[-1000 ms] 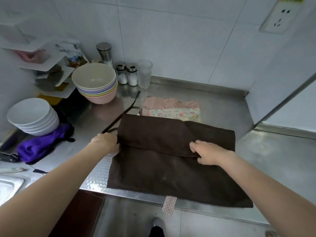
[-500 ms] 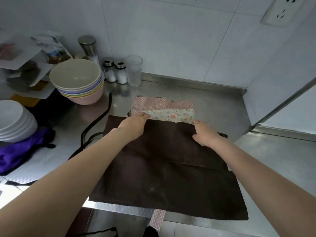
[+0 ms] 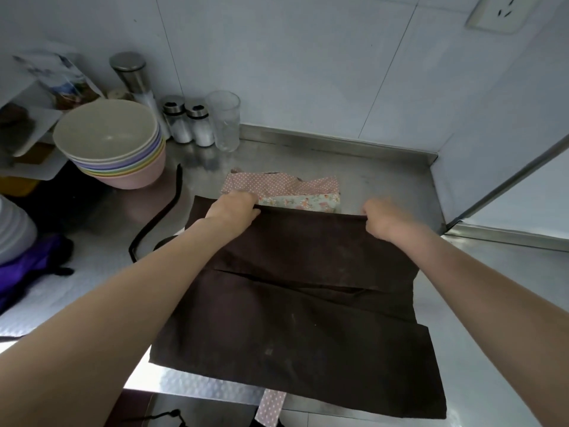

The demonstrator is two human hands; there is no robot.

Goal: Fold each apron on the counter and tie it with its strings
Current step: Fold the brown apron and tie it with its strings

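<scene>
- The brown apron [image 3: 295, 306] under my left hand [image 3: 234, 208] and right hand [image 3: 383, 218] is matt woven cloth, faintly dusty-looking, with soft creases.
- The table [image 3: 385, 177] it lies on is brushed metal with a dull sheen; left of the apron its surface is embossed in a fine raised pattern.
- Behind the apron, the folded aprons [image 3: 295, 192] are printed cotton-like cloth, one dotted, one floral.
- Left of the apron, the bowl stack [image 3: 114, 143] looks smooth matt plastic.
- Beyond it, the tumbler [image 3: 224, 120] is clear glass, the shakers [image 3: 187, 123] glass with shiny metal caps.
- The wall [image 3: 308, 63] is glossy tile.
</scene>
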